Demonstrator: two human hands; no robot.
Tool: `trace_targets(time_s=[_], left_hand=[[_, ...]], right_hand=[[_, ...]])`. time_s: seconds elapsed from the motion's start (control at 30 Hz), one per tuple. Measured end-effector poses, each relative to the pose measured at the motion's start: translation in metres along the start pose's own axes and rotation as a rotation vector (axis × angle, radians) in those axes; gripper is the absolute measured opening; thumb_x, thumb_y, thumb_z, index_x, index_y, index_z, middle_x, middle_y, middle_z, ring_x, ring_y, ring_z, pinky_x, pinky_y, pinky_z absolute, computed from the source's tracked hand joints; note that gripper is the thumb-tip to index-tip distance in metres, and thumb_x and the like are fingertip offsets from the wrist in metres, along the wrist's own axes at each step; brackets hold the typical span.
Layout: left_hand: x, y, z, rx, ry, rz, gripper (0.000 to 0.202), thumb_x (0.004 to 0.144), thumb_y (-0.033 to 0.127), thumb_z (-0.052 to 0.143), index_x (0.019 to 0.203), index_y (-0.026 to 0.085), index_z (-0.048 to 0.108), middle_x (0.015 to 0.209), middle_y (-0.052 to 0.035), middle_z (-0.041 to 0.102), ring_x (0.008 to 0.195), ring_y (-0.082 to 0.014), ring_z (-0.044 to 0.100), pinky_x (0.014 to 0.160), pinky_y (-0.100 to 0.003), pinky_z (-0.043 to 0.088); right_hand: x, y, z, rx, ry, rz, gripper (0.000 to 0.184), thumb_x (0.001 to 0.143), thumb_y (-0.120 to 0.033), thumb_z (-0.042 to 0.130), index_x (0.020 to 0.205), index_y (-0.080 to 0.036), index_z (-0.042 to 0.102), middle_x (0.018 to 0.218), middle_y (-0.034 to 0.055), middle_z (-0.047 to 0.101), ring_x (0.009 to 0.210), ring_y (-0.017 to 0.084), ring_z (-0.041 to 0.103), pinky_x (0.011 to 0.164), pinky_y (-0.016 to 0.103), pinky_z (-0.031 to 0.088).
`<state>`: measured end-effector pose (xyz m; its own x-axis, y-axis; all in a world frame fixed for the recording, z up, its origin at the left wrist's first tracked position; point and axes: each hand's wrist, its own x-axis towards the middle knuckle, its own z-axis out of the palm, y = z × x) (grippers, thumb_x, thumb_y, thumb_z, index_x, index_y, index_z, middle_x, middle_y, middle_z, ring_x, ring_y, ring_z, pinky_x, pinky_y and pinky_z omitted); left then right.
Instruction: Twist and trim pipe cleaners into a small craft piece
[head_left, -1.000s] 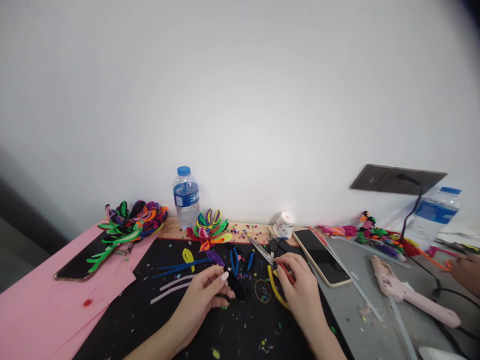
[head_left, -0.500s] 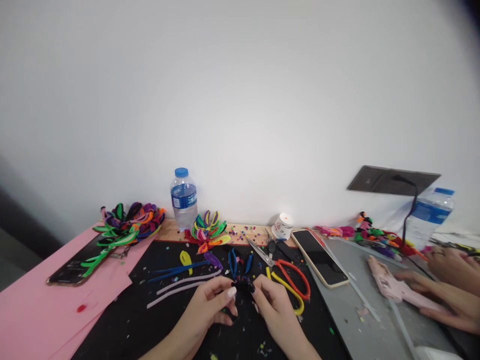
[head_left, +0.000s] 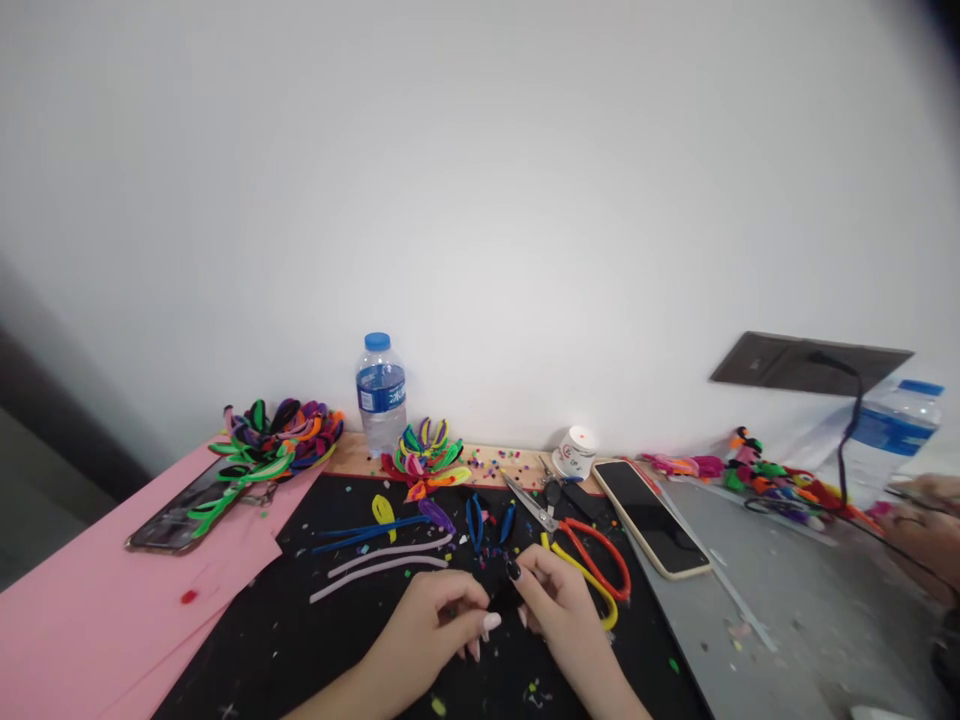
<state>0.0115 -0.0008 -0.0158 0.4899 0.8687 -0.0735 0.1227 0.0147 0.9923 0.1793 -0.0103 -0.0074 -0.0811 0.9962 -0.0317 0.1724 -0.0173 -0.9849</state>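
My left hand (head_left: 439, 628) and my right hand (head_left: 561, 618) are close together over the black mat (head_left: 300, 640). Both pinch a dark, fuzzy black pipe cleaner (head_left: 505, 592), hard to make out against the mat. Just beyond the fingers lie two blue pipe cleaner loops (head_left: 475, 522). Two pale lilac pipe cleaners (head_left: 390, 553) rest left of them, near straight blue ones (head_left: 360, 537) and a yellow loop (head_left: 383, 514). Beside my right hand are scissors (head_left: 600, 550) with orange handles and a bent yellow pipe cleaner (head_left: 589, 577).
Bundles of coloured pipe cleaners (head_left: 281, 435) stand at the back left, partly over a phone (head_left: 176, 515). A water bottle (head_left: 381, 395), an upturned paper cup (head_left: 575, 453) and another phone (head_left: 651, 520) line the back. A co-worker's hand (head_left: 919, 530) is at the far right.
The view has swung slightly left. My hands have shifted the black pipe cleaner a little nearer to me, away from the blue loops. The co-worker's pink glue gun has left the view.
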Motion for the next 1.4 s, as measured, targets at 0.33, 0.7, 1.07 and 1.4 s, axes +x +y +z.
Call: trace_targets(time_s=[0.33, 0.7, 1.07, 1.4], left_hand=[[0.002, 0.0, -0.003, 0.103, 0.043, 0.042, 0.016, 0.076, 0.028, 0.054, 0.067, 0.014, 0.056, 0.06, 0.001, 0.053, 0.053, -0.0122, 0.054, 0.051, -0.021, 0.042], [-0.003, 0.013, 0.0, 0.215, -0.003, 0.07, 0.025, 0.081, 0.029, 0.047, 0.061, 0.016, 0.053, 0.056, 0.0014, 0.052, 0.054, -0.0122, 0.051, 0.054, -0.02, 0.037], [-0.005, 0.009, 0.001, 0.136, -0.083, 0.038, 0.031, 0.084, 0.038, 0.042, 0.062, 0.016, 0.045, 0.056, 0.0029, 0.045, 0.053, -0.0115, 0.048, 0.052, -0.02, 0.036], [-0.006, 0.013, -0.001, 0.127, -0.076, 0.07, 0.038, 0.086, 0.038, 0.037, 0.057, 0.016, 0.046, 0.054, 0.0016, 0.047, 0.054, -0.0113, 0.047, 0.056, -0.02, 0.035]], right_hand=[[0.001, 0.001, 0.004, 0.322, -0.074, 0.171, 0.035, 0.063, -0.044, 0.068, 0.068, -0.014, 0.053, 0.042, -0.0063, 0.048, 0.03, 0.004, 0.037, 0.03, 0.015, 0.028], [-0.002, -0.005, 0.004, 0.258, -0.047, 0.123, 0.039, 0.069, -0.048, 0.062, 0.056, -0.016, 0.043, 0.04, -0.0073, 0.044, 0.031, 0.003, 0.028, 0.033, 0.016, 0.017], [-0.004, -0.002, 0.006, 0.25, -0.087, 0.097, 0.036, 0.074, -0.047, 0.058, 0.062, -0.017, 0.042, 0.042, -0.0085, 0.042, 0.032, 0.003, 0.028, 0.033, 0.016, 0.019], [-0.009, -0.004, 0.011, 0.041, -0.095, 0.028, 0.043, 0.086, -0.051, 0.031, 0.056, -0.02, 0.033, 0.046, -0.006, 0.032, 0.04, 0.008, 0.029, 0.04, 0.021, 0.021]])
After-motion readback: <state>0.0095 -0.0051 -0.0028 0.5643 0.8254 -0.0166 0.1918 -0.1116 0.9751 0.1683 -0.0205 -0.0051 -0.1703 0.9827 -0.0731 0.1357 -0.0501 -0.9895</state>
